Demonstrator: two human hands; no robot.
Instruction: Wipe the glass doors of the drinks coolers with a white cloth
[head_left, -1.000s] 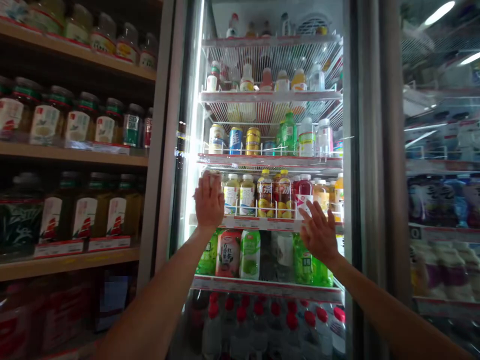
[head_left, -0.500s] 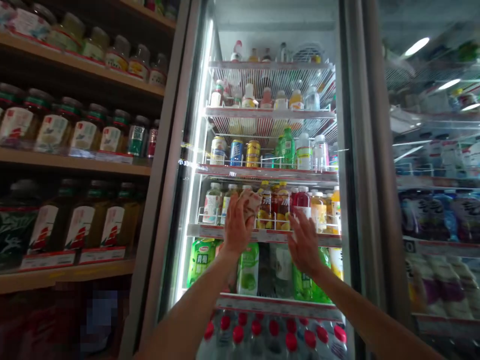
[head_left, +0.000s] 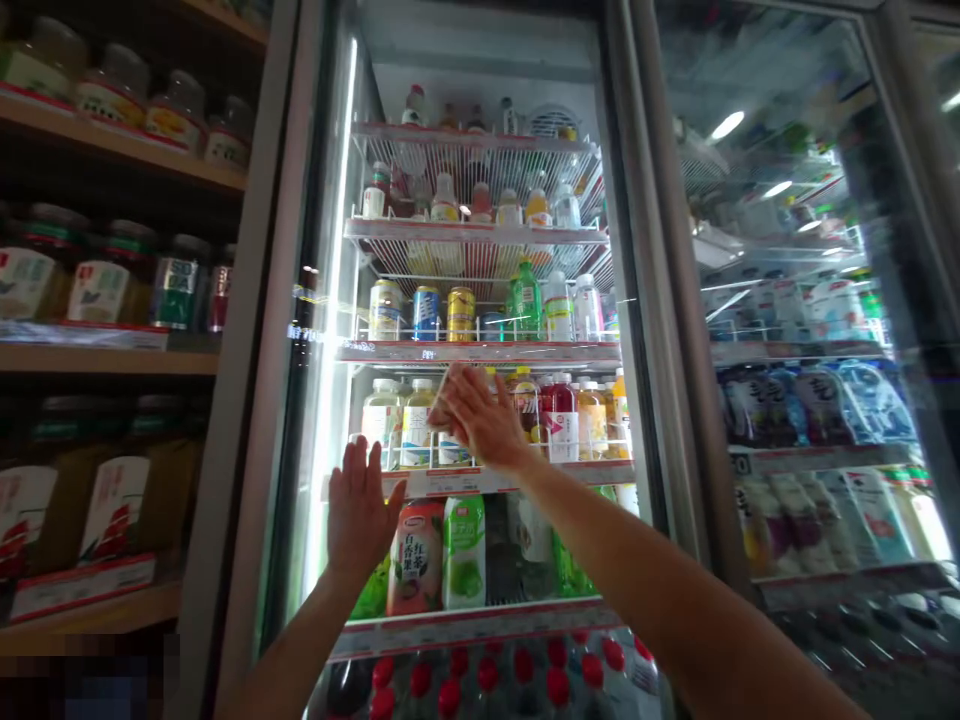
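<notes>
A closed glass cooler door (head_left: pixel 480 60) stands before me, with lit shelves of drinks behind it. My right hand (head_left: pixel 486 418) lies on the glass in front of the middle bottle row, fingers stretched up and left over a crumpled pale pinkish cloth (head_left: pixel 444 398). Part of the cloth shows at the fingertips and the left edge of that hand; the rest is hidden beneath it. Lower and to the left, my left hand (head_left: pixel 364 510) is open with fingers spread, its palm towards the glass and holding nothing.
Wooden shelves with bottles (head_left: pixel 101 285) flank the door on the left. On the right, past a metal door frame (head_left: pixel 660 300), is another glass-fronted cooler (head_left: pixel 802 350). Red-capped bottles (head_left: pixel 450 695) fill the bottom of the middle cooler.
The cloth has passed from my left hand to my right, which has moved left and up across the glass. My left hand has dropped lower and left. The view has shifted right.
</notes>
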